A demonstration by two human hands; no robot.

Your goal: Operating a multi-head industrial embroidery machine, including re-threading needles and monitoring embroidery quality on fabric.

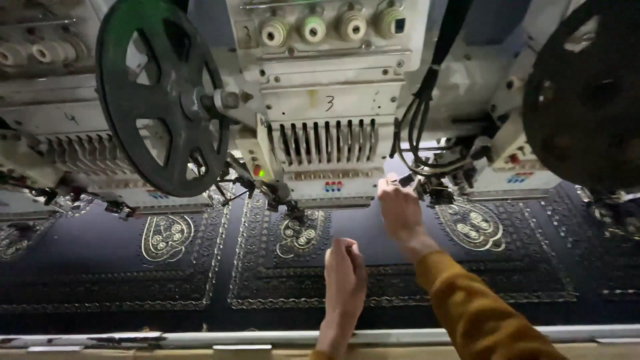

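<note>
Overhead — black reel (163, 100), perhaps obstructing.

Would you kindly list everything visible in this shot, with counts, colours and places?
embroidery heads: three in view, off-white, in a row across the top
reels: two, black, one upper left, one at the right edge
tension knobs: four, cream, atop the middle head
cables: a bundle, black, hanging right of the middle head
fabric: one dark navy sheet under the heads, with gold embroidered motifs
rail: one, pale metal, along the bottom edge
left hand: one, fingers curled, above the fabric
right hand: one, mustard sleeve, fingertips at the parts right of the middle head
</note>
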